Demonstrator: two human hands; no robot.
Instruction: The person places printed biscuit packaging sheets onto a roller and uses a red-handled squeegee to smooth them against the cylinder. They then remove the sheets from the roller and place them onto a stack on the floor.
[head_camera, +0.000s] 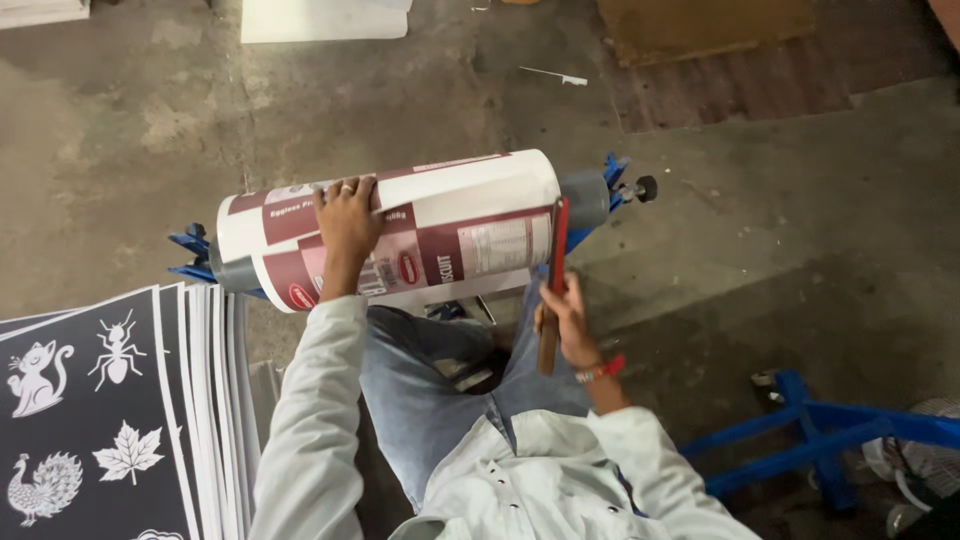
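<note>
- Roll of white-and-maroon printed film lies crosswise on a grey shaft, held by a blue stand, just ahead of the person's knees.
- Sheets, black with white animal, insect and leaf shapes, are stacked at the lower left, close to the roll's left end.
- Blue frame stands on the concrete floor at the lower right, well apart from the roll.
- White board and brown panel lie on the floor beyond the roll.
- Left hand rests on top of the roll left of its middle, fingers spread flat over the curve, not clamped.
- Right hand is closed on a wooden handle of a tool; its red blade stands upright against the roll's right part, touching the film.
- Hands lie well apart, the printed label between them.
</note>
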